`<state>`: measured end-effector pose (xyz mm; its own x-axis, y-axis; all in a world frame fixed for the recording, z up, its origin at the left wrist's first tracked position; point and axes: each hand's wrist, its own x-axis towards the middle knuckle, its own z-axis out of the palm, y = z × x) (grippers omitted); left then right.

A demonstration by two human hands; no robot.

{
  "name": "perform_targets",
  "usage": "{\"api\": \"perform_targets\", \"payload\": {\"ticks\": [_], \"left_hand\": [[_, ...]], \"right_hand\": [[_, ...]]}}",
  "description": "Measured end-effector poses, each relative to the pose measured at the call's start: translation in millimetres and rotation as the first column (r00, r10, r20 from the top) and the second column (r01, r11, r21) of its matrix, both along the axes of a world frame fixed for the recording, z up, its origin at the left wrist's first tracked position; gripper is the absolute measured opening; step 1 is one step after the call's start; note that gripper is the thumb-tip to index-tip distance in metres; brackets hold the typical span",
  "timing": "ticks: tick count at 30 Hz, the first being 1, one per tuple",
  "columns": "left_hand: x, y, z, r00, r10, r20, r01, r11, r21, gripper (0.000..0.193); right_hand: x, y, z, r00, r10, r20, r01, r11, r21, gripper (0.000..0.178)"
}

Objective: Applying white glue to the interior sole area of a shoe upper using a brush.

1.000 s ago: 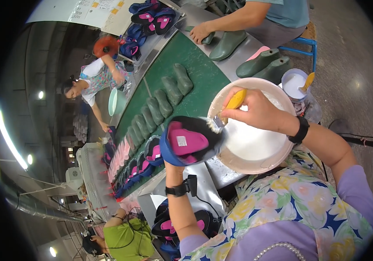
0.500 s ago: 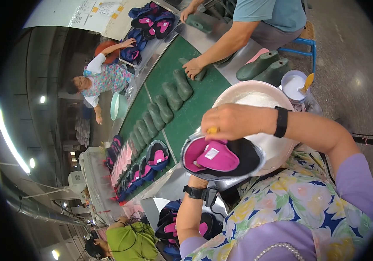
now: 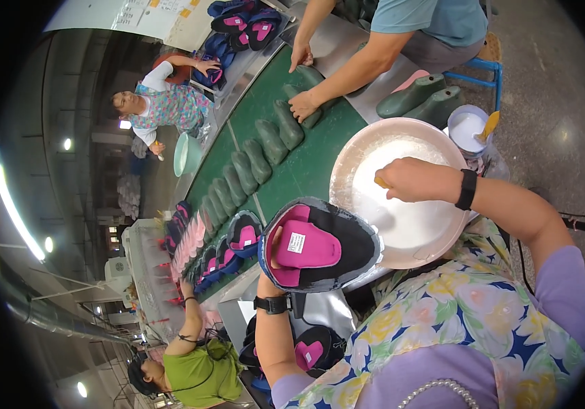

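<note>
Holding black, blue and pink shoe upper (image 3: 323, 245) just left of pale pink basin (image 3: 346, 158) with left hand (image 3: 277, 248), curled over the rim, mostly hidden behind. Gripping yellow handle (image 3: 382, 183) in right hand (image 3: 416, 180), fingers curled tight, above white liquid (image 3: 412, 228). Probably coated around end nearest basin, judging by pale edge; can't confirm full rim. Seeing more uppers (image 3: 245, 235) on green belt (image 3: 316, 163), coating unclear

Over the green belt (image 3: 309, 170) left of the pink basin (image 3: 342, 160), passage is afforded; farther left, it is obstructed by green lasts (image 3: 256, 161).
</note>
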<state>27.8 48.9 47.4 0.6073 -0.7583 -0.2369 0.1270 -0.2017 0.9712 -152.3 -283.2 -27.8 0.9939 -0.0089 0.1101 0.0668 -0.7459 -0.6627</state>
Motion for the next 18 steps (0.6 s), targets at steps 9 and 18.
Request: {"api": "perform_targets", "payload": {"ticks": [9,18], "left_hand": [[-2,-24,4,0.976,-0.212,-0.045,0.200,0.960,-0.194,0.050],[24,5,-38,0.999,-0.040,-0.003,0.040,0.998,-0.052,0.049]], "right_hand": [[2,12,76,0.880,-0.213,0.425,-0.045,0.853,0.520,0.018],[-22,6,64,0.962,-0.137,0.238,0.023,0.904,0.426,0.020]]}}
